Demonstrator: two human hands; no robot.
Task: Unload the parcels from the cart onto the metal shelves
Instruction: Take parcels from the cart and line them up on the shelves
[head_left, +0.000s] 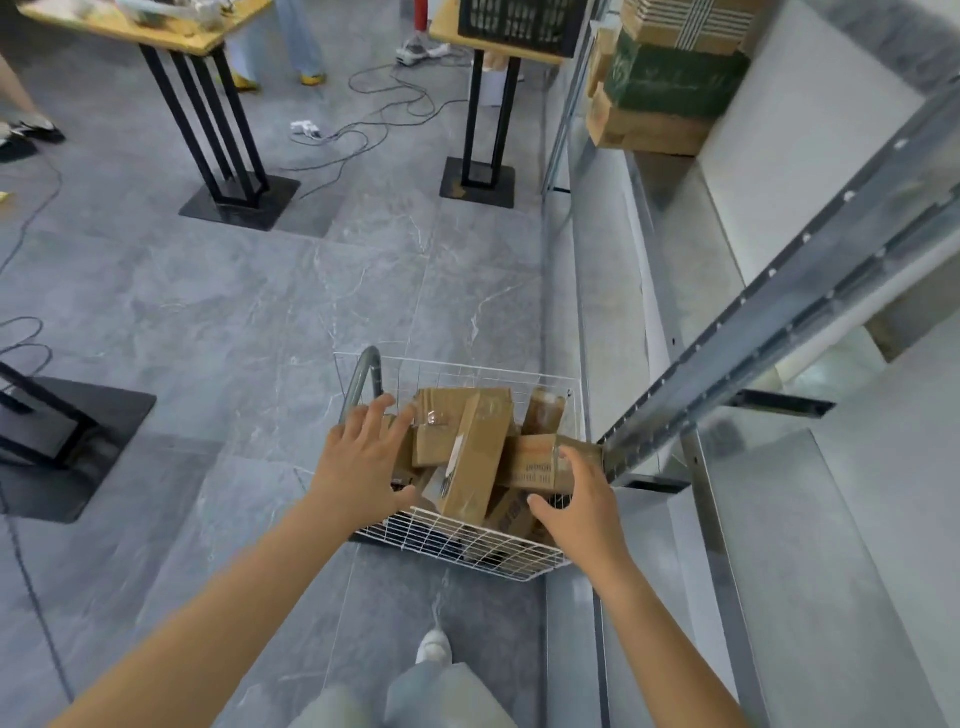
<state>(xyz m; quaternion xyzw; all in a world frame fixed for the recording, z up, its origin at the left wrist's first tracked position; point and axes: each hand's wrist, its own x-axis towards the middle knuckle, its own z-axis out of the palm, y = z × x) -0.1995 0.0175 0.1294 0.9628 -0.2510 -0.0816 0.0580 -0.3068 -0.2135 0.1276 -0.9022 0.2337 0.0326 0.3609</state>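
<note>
A person's left hand (363, 460) and right hand (579, 501), fingers spread and grasping nothing, hover either side of a long cardboard parcel (475, 457) tilted atop the pile in the wire cart (483, 558), near the metal shelves (810, 545) at right; stiff, probably light, best clasped by its long sides.

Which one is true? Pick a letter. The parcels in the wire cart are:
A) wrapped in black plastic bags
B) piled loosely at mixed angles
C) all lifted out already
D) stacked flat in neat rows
B: the brown cardboard parcels lie jumbled and tilted against one another inside the white wire cart, with the left hand and right hand spread open over them.
</note>
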